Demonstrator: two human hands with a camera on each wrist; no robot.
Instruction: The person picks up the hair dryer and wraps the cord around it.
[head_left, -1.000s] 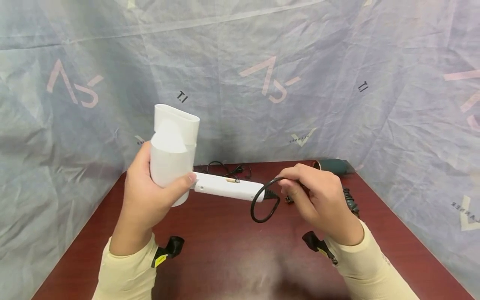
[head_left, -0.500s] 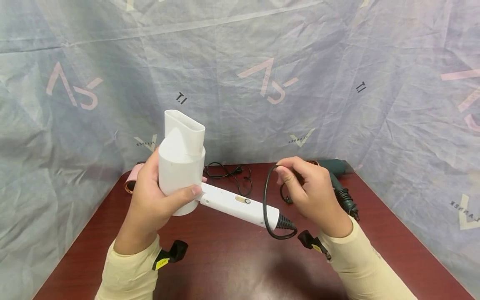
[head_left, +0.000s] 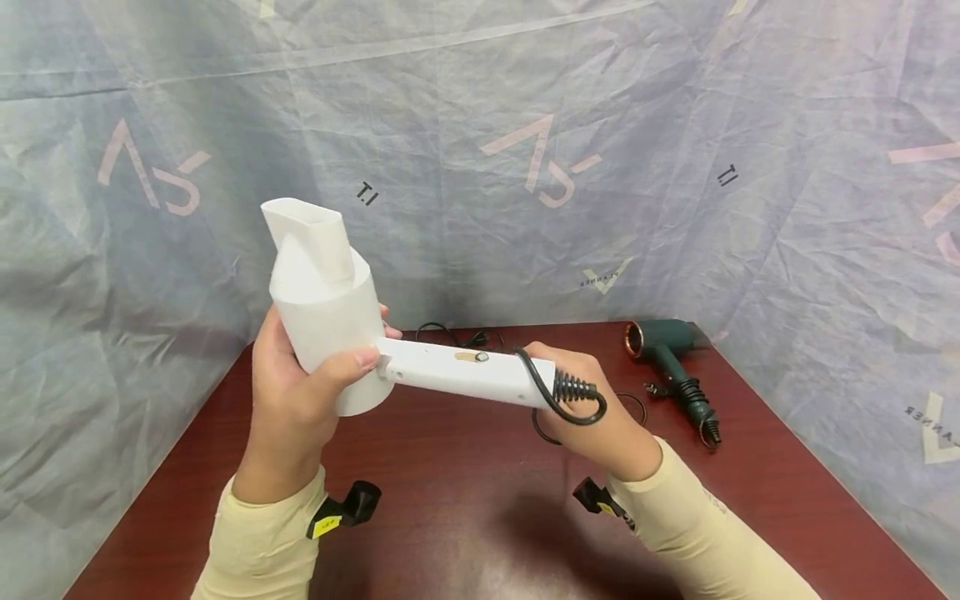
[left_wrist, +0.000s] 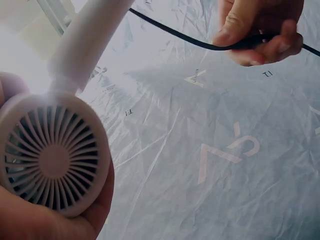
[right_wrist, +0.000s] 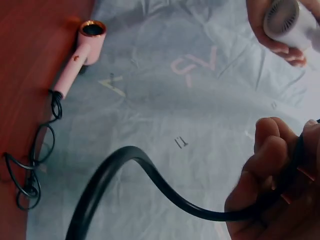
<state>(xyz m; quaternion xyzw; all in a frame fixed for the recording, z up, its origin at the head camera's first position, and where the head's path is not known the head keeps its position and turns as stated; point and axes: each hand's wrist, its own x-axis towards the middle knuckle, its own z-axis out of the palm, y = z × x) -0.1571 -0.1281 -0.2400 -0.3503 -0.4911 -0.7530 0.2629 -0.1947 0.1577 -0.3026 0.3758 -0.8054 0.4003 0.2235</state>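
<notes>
My left hand grips the barrel of a white hair dryer, held up over the table. Its flat nozzle points up and tilts left, while the handle reaches right. In the left wrist view the round rear grille faces the camera. My right hand is partly hidden behind the handle's end. Its thumb and fingers pinch the dryer's black cord, as the left wrist view shows. Near its base the cord crosses over the handle.
A dark green hair dryer lies at the table's back right, cord wound on its handle. A pink hair dryer with a tangled black cord shows in the right wrist view. Grey printed sheeting hangs around the table.
My right hand has gone down and left, to behind the handle, drawing the cord across it. The white hair dryer has shifted left and its nozzle has tipped left.
</notes>
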